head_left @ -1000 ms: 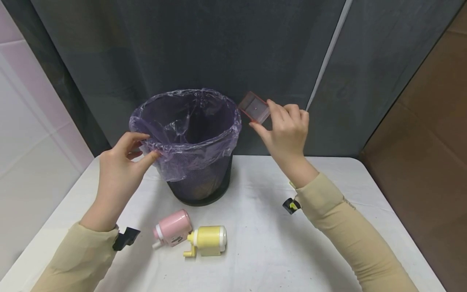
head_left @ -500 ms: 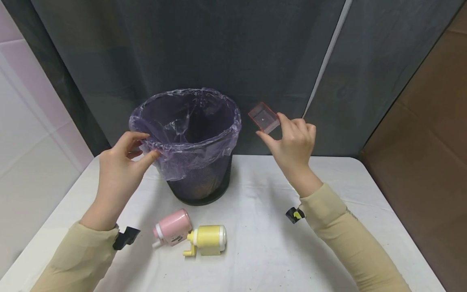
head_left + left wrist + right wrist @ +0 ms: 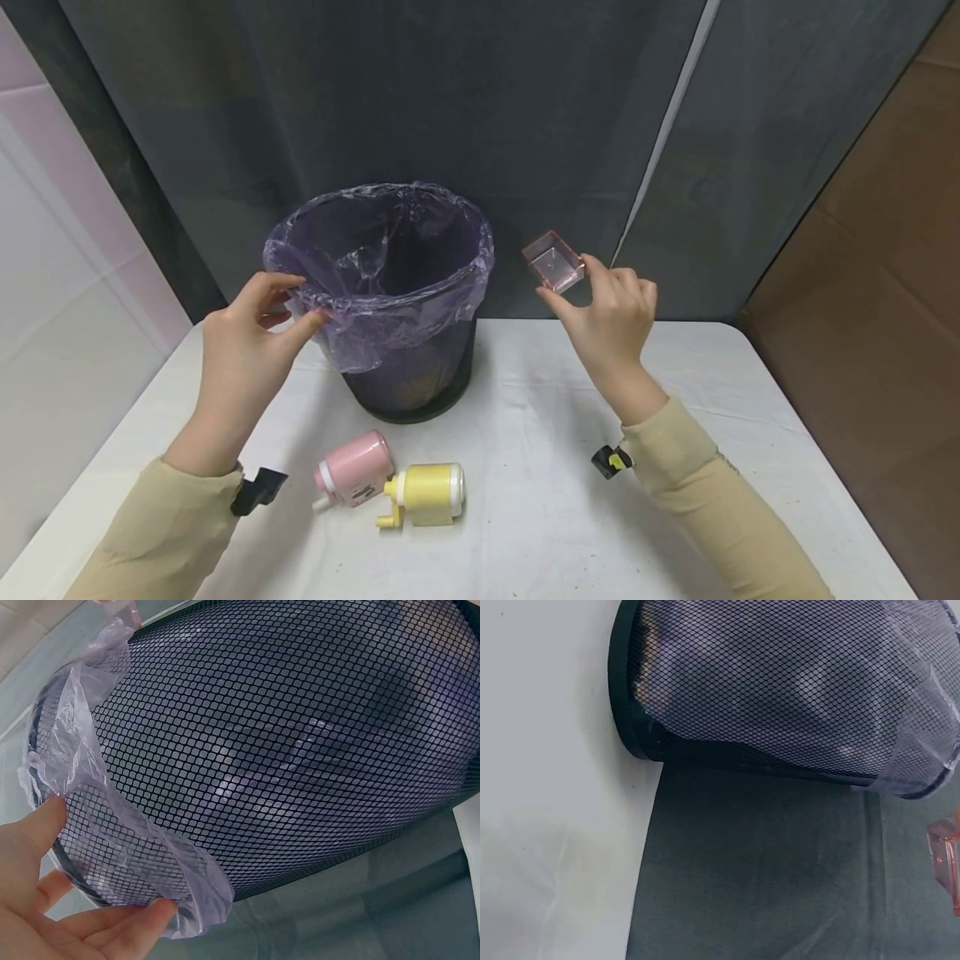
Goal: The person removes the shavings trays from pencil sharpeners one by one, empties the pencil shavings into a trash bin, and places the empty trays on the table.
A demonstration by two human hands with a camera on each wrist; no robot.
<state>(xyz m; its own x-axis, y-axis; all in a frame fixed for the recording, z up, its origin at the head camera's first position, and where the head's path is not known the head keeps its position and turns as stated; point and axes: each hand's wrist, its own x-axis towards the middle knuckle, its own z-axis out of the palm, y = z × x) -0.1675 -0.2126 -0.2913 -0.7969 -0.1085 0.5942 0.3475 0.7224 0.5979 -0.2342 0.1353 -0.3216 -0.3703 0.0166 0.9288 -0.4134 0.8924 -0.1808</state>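
My left hand [image 3: 243,342] grips the near-left rim of a black mesh trash bin [image 3: 416,392], pinching the purple plastic bag [image 3: 405,325] folded over its edge. In the left wrist view, the thumb and fingers hold the bag liner [image 3: 75,750] at the rim. Right of the bin, my right hand [image 3: 618,312] pinches a small clear, pink-tinted shavings drawer [image 3: 555,262] between thumb and index finger, in the air. Its hollow inside faces my head camera. Only a corner of the drawer [image 3: 943,855] shows at the right edge of the right wrist view.
A pink hand-crank pencil sharpener [image 3: 358,468] and a yellow one [image 3: 431,493] lie side by side in front of the bin. All stand on a white-covered table [image 3: 540,533]. A dark curtain [image 3: 570,100] hangs behind, with a brown panel [image 3: 870,267] at the right.
My right hand has moved right and down, away from the bin, carrying the drawer, which has tilted so its inside shows more. The left hand stays at the rim.
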